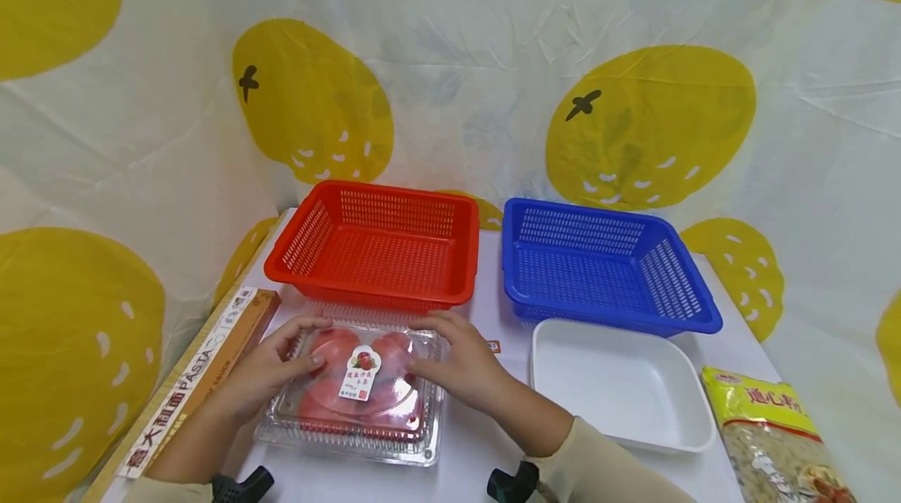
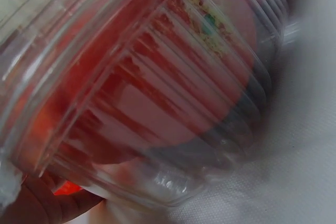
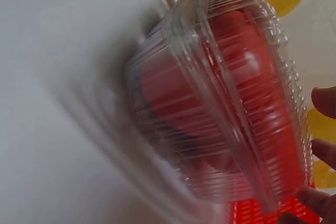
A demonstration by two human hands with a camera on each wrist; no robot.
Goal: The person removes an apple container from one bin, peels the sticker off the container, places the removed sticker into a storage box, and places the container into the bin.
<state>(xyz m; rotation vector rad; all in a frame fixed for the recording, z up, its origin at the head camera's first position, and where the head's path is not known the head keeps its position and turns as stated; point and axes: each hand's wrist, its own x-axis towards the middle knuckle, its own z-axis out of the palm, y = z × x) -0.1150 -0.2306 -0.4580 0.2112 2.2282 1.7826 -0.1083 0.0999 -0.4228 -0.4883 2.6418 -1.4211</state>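
Observation:
A clear plastic clamshell box of red apples (image 1: 331,401) sits at the front, left of centre, with a white fruit-picture label (image 1: 360,372) on its lid. My left hand (image 1: 271,366) grips its left side, fingers around the far left corner and thumb over the lid. From the right, my right hand (image 1: 464,362) holds the opposite side, its fingers at the far right corner and its thumb above the lid. Ribbed plastic walls and the red fruit (image 2: 173,93) fill the left wrist view. In the right wrist view the fingertips (image 3: 315,200) lie right at the box's edge.
Behind the box stands a red basket (image 1: 394,253), with a blue basket (image 1: 598,276) to its right. A white tray (image 1: 626,393) lies in front of the blue one. A long pasta box (image 1: 204,378) borders the left side, and a yellow-topped pasta bag (image 1: 774,432) the right.

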